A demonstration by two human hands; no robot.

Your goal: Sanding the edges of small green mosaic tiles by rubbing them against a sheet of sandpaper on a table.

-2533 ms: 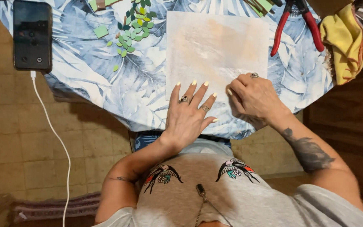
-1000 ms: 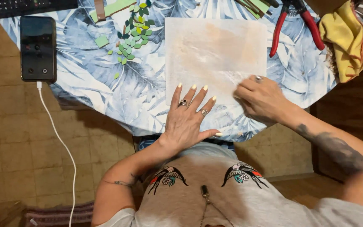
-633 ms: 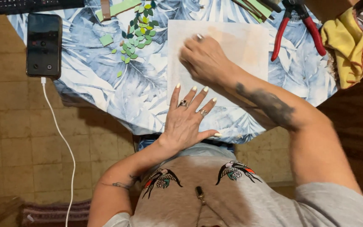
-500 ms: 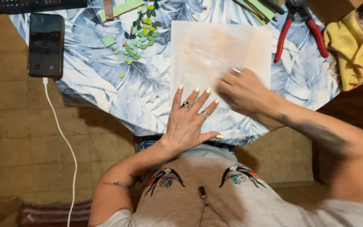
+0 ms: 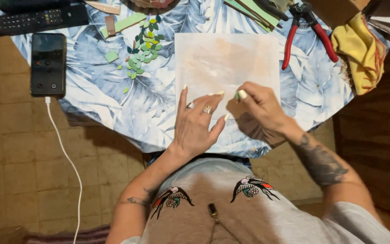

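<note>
A pale, blotchy square board (image 5: 226, 56) lies on a round table with a blue leaf-print cloth (image 5: 100, 95). My left hand (image 5: 197, 124) rests flat on the board's near edge, fingers apart and holding nothing. My right hand (image 5: 260, 110) hovers over the near right part of the board, its fingertips pinched on a small green piece (image 5: 237, 95). A cluster of several small green leaf-shaped pieces (image 5: 143, 49) lies on the cloth left of the board.
A black phone (image 5: 48, 64) with a white cable (image 5: 64, 153) lies at the table's left edge, a black remote (image 5: 37, 19) behind it. Red-handled pliers (image 5: 308, 31), green strips (image 5: 258, 9) and a yellow cloth (image 5: 359, 49) are at the back right. Tiled floor lies below.
My right hand reached to the board's far left corner near the green pieces, then came back to the near edge, now pinching a small green piece. My left hand has stayed on the board.
</note>
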